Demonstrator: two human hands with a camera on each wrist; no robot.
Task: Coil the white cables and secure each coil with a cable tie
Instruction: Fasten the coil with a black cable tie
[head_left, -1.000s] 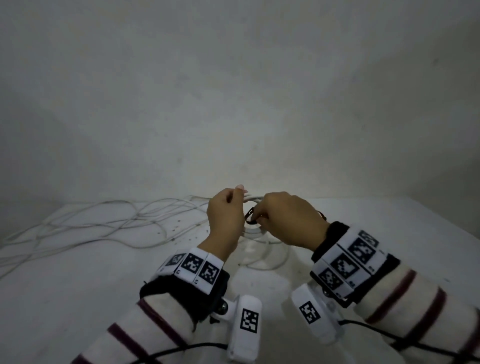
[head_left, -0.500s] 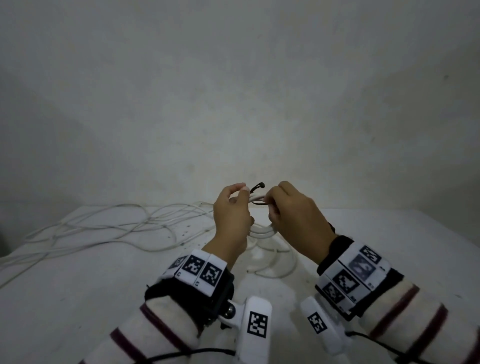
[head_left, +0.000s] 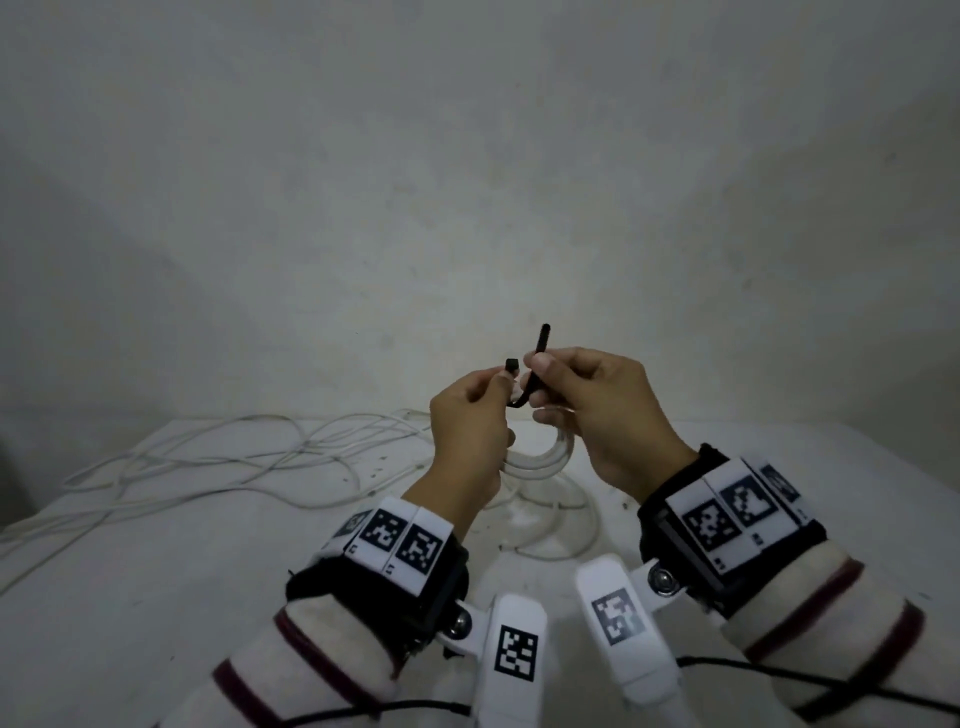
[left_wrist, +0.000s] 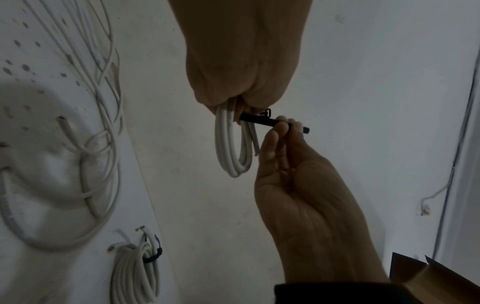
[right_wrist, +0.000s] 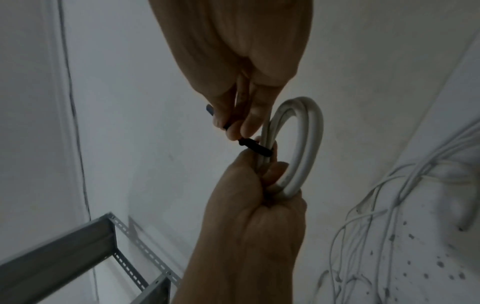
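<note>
**Operator:** My left hand (head_left: 470, 415) is fisted round the white coil (left_wrist: 233, 144), held up off the table (head_left: 171, 566); the loops hang out below the curled fingers. My right hand (head_left: 597, 410) has thumb and fingertips pinching the black cable tie (head_left: 535, 364).

**Spotter:** Where does the tie run?

**Operator:** It hooks under the coil strands right at my left fist. One end stands up past my right fingertips; the head end pokes out beside my left thumb. From the wrist views the strap crosses the bundle between both hands. Whether it's threaded through its head, I can't tell.

**Spotter:** And further out?

**Operator:** Loose white cables (head_left: 218, 457) sprawl over the table's left side, well apart from my hands. The left wrist view catches a finished coil (left_wrist: 135, 269) lying on the table with a black tie round it. The right wrist view shows a grey metal rack (right_wrist: 78, 246) by the wall.
</note>
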